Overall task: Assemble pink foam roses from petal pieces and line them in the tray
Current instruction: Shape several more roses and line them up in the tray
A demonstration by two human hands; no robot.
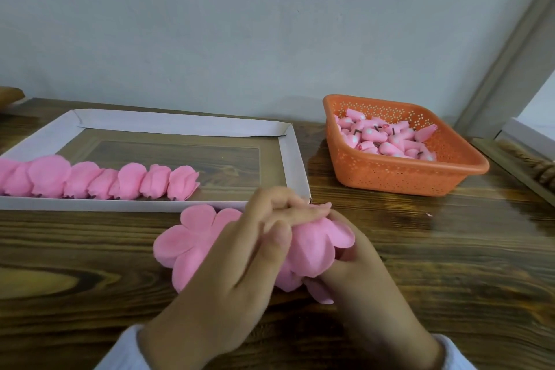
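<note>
- Pink foam rose [312,246], half wrapped, held just in front of the near right corner of the tray [180,125], low over the wooden table [90,264]; petals bunched and folded between both hands.
- Left hand [240,252] on top of the rose, fingers curled over it, thumb pressed against the petals: gripping the rose.
- Right hand [363,276] under the rose, on the side farther from the tray's left end, fingers curled up round the lower petals: gripping the same rose.
- Flat petal pieces [186,237], flower-shaped, lying on the table just in front of the tray's near edge, partly hidden beneath the left hand and touching the held rose.
- Tray itself shallow, white cardboard, with a bare floor behind the flowers.
- Finished roses [105,182] inside the tray, lined along its near edge from the left end to past the middle, side by side and touching.
- Orange basket [420,180] to the right of the tray, apart from it, walls perforated.
- Pink bud cores [390,141] with short dark stems heaped inside that basket.
- White sleeve cuffs [120,351] at both wrists, well in front of the tray.
</note>
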